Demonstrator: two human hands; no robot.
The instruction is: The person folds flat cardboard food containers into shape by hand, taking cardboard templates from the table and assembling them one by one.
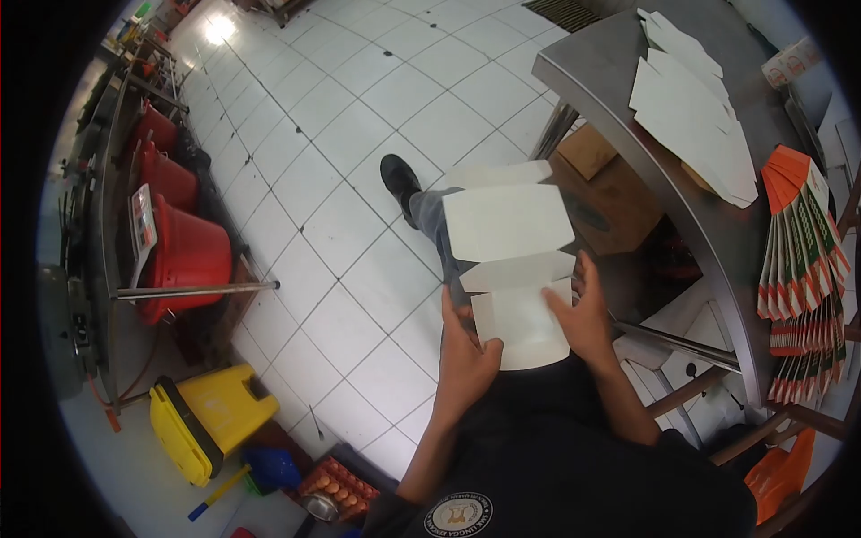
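Observation:
A white cardboard box (509, 224), partly folded with its lid panel standing open away from me, rests over my lap. My left hand (467, 357) grips its left side, thumb along the near left corner and fingers behind the wall. On the right side, my right hand (581, 309) holds the box with the thumb pressed inside the wall and the fingers outside. The side flaps near both hands stand partly raised. To the right, a stack of flat white box blanks (695, 125) lies on the metal table.
The metal table (619, 67) curves along my right, with fanned printed cartons (798, 260) on it. A brown cardboard box (610, 193) sits beneath. At left are red tubs (188, 247) under a rack, a yellow bin (215, 417) and a tray of eggs (339, 484).

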